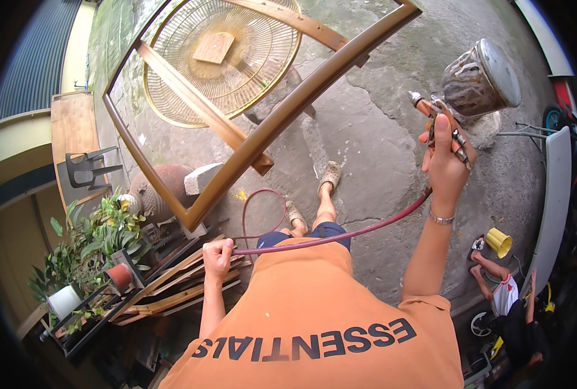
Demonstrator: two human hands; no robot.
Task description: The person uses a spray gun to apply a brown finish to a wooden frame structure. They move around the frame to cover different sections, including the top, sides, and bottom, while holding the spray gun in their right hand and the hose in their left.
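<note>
My right hand [448, 159] is raised at the right, its fingers wrapped round the handle of a spray gun [459, 140] whose nozzle points up and left. Just beyond the gun is a metal paint cup [473, 81] streaked with brown; whether it is joined to the gun is partly hidden. A dark red air hose [359, 231] runs from below the gun across my body to my left hand [218, 258], which is closed around it. Ahead of me, a glossy brown rectangular frame [272, 139] with wooden crosspieces stands tilted, apart from both hands.
Behind the frame sits a round wire fan grille [262, 71] with a wood piece on it. Potted plants [100, 243], a rounded brown tank [162, 191] and stacked wood strips [178, 285] lie at left. A person [499, 292] is at lower right near a yellow bucket [498, 242].
</note>
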